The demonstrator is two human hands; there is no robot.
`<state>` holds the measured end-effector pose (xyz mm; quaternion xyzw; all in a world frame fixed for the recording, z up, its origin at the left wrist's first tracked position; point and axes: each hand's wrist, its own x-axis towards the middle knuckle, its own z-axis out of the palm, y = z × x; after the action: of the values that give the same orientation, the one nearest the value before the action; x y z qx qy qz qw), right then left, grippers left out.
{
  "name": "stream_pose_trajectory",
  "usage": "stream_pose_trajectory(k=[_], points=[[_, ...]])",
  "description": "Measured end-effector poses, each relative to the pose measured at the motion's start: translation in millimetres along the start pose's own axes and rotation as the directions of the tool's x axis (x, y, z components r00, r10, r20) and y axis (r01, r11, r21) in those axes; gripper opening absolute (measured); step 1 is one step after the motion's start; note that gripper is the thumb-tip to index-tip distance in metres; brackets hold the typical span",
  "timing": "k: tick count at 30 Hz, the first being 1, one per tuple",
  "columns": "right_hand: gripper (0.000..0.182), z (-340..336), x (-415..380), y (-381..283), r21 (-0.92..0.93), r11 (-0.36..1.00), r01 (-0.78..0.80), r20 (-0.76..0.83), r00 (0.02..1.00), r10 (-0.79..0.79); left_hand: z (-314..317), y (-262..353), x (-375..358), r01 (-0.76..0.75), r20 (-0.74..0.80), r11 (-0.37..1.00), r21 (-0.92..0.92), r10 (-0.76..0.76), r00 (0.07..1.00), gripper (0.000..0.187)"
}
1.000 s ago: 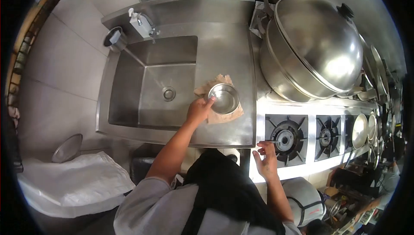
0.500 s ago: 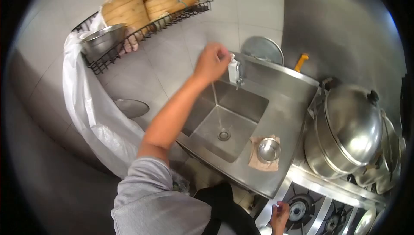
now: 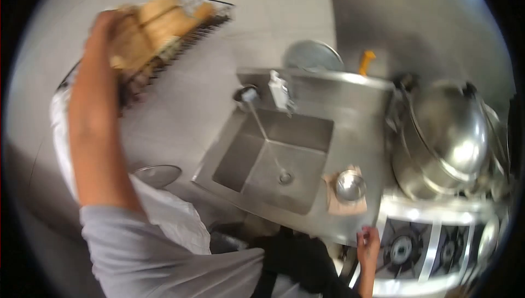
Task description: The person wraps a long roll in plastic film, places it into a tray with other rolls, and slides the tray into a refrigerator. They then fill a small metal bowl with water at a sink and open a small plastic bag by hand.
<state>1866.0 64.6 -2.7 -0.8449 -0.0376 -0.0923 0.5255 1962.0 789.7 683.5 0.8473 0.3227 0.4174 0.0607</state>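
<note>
My left hand (image 3: 109,22) is raised to the wire wall shelf (image 3: 188,52), at the left end of the bamboo steamers (image 3: 161,13). Motion blur smears its fingers, and my forearm covers the part of the shelf where a metal bowl stood. My right hand (image 3: 368,238) hangs low by the front edge of the steel counter, its fingers loosely bent and apart with nothing in them. Nearest to it, a small metal bowl (image 3: 350,186) sits on a brown cloth (image 3: 347,206). Water runs from the faucet (image 3: 249,94) into the steel sink (image 3: 232,164).
A large lidded steel pot (image 3: 445,134) stands at the right, behind the gas burners (image 3: 402,250). A round metal lid (image 3: 311,56) leans behind the sink near a yellow handle (image 3: 366,62). White plastic sheeting (image 3: 169,216) hangs below the shelf, beside another round lid (image 3: 158,175).
My left hand has moved from above the faucet, up and left to the shelf. My right hand has risen slightly beside the counter. The view has shifted, and water still runs.
</note>
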Motion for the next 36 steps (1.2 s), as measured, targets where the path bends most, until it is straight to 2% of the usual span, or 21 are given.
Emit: stream_pose_trajectory(k=[1,2,3,4,5,6,9,10,16,19,24,26,28,29,30,31,32,33,34,35,36], points=[[0.022,-2,2,-22,-0.052,0.999,-0.011,0.046,0.999,0.014,-5,3,3,0.034,0.128,0.998,-0.046,-0.028,0.991,0.032],[0.023,5,1,-20,-0.096,0.994,0.048,0.012,0.999,-0.047,-5,-20,15,0.158,0.352,0.836,-0.526,0.045,0.935,0.028],[0.023,4,2,-41,-0.042,0.998,-0.057,0.038,0.998,0.058,-7,-17,28,0.074,0.318,0.927,-0.367,0.051,0.947,0.029],[0.023,6,1,-41,-0.059,0.998,-0.032,0.036,0.999,0.035,-9,-74,132,-0.102,0.303,0.902,-0.42,0.245,0.921,0.036],[0.021,9,-3,-41,-0.013,0.997,-0.075,0.018,0.997,0.076,-24,-56,102,-0.061,0.166,0.981,-0.186,0.092,0.982,0.036],[0.021,10,-7,-36,-0.027,0.993,-0.114,0.02,0.993,0.115,-21,-42,68,-0.026,0.043,0.997,-0.077,0.029,0.999,0.036],[0.02,4,-19,-26,-0.015,0.976,-0.215,0.017,0.976,0.216,2,-10,20,0.037,-0.137,0.999,0.036,-0.032,0.99,0.036],[0.02,0,-21,-31,-0.043,0.98,-0.192,0.02,0.981,0.193,9,-1,11,0.052,-0.176,0.998,0.047,-0.043,0.983,0.037],[0.02,-21,-28,-25,-0.08,0.978,-0.193,0.003,0.981,0.194,42,39,-22,0.132,-0.329,0.991,0.036,-0.113,0.937,0.04],[0.022,-31,-24,-20,-0.171,0.978,-0.12,-0.007,0.993,0.121,50,57,-28,0.163,-0.388,0.987,0.007,-0.148,0.91,0.042],[0.021,-36,-14,-22,-0.157,0.985,-0.073,-0.039,0.997,0.067,51,78,-31,0.206,-0.486,0.975,-0.08,-0.218,0.846,0.047],[0.021,-35,-15,-18,-0.182,0.981,-0.059,0.026,0.998,0.065,44,73,-21,0.228,-0.531,0.965,-0.126,-0.26,0.807,0.049],[0.02,-27,-15,-5,-0.24,0.969,0.06,0.018,0.998,-0.057,9,85,-51,0.286,-0.632,0.925,-0.25,-0.379,0.676,0.051],[0.018,-23,-15,-11,-0.051,0.996,-0.067,0.003,0.998,0.067,0,105,-77,0.311,-0.66,0.882,-0.354,-0.472,0.584,0.052],[0.018,-16,-17,13,-0.07,0.997,0.025,-0.02,0.999,-0.026,-5,120,-96,0.301,-0.669,0.833,-0.464,-0.552,0.497,0.053],[0.018,-14,-18,12,-0.052,0.998,-0.048,0.008,0.999,0.048,-8,133,-106,0.24,-0.676,0.804,-0.545,-0.59,0.441,0.055],[0.019,-19,-17,4,-0.048,0.99,-0.136,0.032,0.99,0.137,-22,111,-94,0.23,-0.7,0.801,-0.553,-0.596,0.393,0.055],[0.019,-19,-12,-7,-0.04,0.994,-0.1,0.039,0.994,0.101,-17,88,-73,0.009,-0.746,0.844,-0.537,-0.48,0.462,0.047],[0.019,-21,-12,-17,-0.035,0.99,-0.138,0.048,0.989,0.14,-13,76,-56,-0.21,-0.787,0.838,-0.503,-0.344,0.513,0.04],[0.02,-20,-9,-22,-0.031,0.983,-0.182,0.057,0.981,0.184,-16,79,-49,-0.209,-0.791,0.838,-0.505,-0.352,0.5,0.04],[0.02,-19,-6,-25,-0.036,0.984,-0.172,0.057,0.983,0.174,-17,83,-42,-0.29,-0.801,0.818,-0.497,-0.304,0.516,0.037]])
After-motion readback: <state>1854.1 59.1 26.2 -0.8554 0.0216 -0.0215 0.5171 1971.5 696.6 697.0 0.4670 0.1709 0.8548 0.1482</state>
